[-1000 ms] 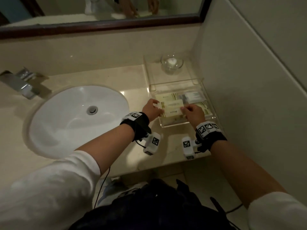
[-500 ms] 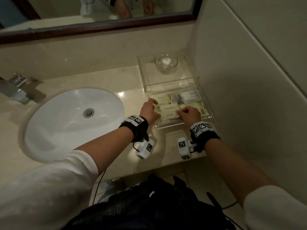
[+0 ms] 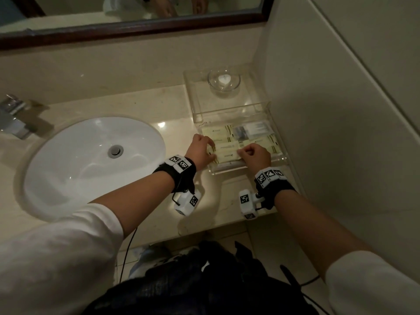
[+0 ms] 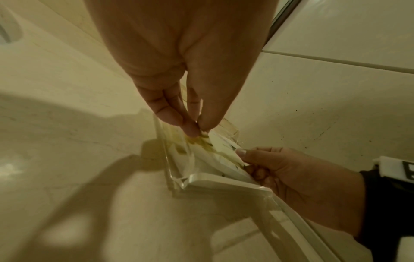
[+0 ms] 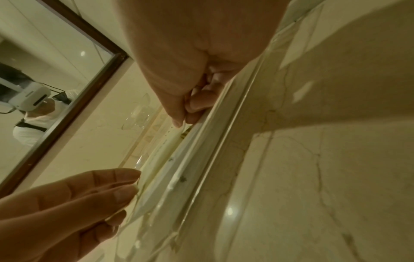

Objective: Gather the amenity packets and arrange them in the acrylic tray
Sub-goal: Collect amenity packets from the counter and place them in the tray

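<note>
The clear acrylic tray [image 3: 281,153] stands on the counter against the right wall. Its front section holds several cream amenity packets [image 3: 218,133] and a white-grey one [image 3: 254,129]. One cream packet [image 3: 227,153] lies across the top of the pile. My left hand [image 3: 212,151] pinches its left end between thumb and fingertips [image 4: 190,131]. My right hand [image 3: 242,153] pinches the right end with curled fingers. In the left wrist view the right hand [image 4: 244,159] grips the packet edge above the tray's corner [image 4: 179,180]. The right wrist view shows the right hand [image 5: 182,120] at the tray wall [image 5: 219,141].
A small glass bowl [image 3: 223,81] sits in the tray's rear section. The white sink basin [image 3: 91,164] and chrome faucet [image 3: 13,119] lie to the left. The tiled wall [image 3: 341,133] is close on the right, and the mirror [image 3: 136,10] hangs behind.
Both hands keep hold of the same packet, which has shifted slightly toward the tray's front and down onto the pile. The head view has drifted a little.
</note>
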A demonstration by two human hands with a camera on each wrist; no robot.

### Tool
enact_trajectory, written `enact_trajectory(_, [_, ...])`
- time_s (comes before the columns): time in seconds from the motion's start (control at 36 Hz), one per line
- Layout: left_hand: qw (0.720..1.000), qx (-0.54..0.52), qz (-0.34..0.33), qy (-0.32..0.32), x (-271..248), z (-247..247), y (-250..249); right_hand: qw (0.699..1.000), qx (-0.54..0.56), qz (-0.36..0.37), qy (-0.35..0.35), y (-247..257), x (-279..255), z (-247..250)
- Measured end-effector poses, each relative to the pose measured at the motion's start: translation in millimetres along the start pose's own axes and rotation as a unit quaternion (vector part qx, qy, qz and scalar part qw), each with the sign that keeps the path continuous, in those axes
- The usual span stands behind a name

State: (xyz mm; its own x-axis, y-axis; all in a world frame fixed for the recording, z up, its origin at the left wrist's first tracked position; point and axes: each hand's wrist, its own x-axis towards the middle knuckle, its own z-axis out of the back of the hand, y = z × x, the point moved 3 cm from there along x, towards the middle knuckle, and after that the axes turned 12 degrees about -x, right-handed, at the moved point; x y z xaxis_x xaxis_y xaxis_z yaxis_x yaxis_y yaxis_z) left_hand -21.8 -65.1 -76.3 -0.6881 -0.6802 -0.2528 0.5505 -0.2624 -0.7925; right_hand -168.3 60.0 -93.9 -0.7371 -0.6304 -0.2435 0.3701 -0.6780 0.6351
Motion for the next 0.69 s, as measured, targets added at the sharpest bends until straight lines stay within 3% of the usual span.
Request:
enact_trajectory(0.47, [0.999,0.038,-0.014,0.025,-2.1,-1.7,-2.7,0.999,0.015,0.023,-0.038,-0.5,-5.3,-0.9])
enact_trajectory(0.69, [0.993,0.099,-0.064,0.025,-4.8,1.9,-5.6,0.995,-0.015,0.066,-0.068,6.8,-8.6,1.3])
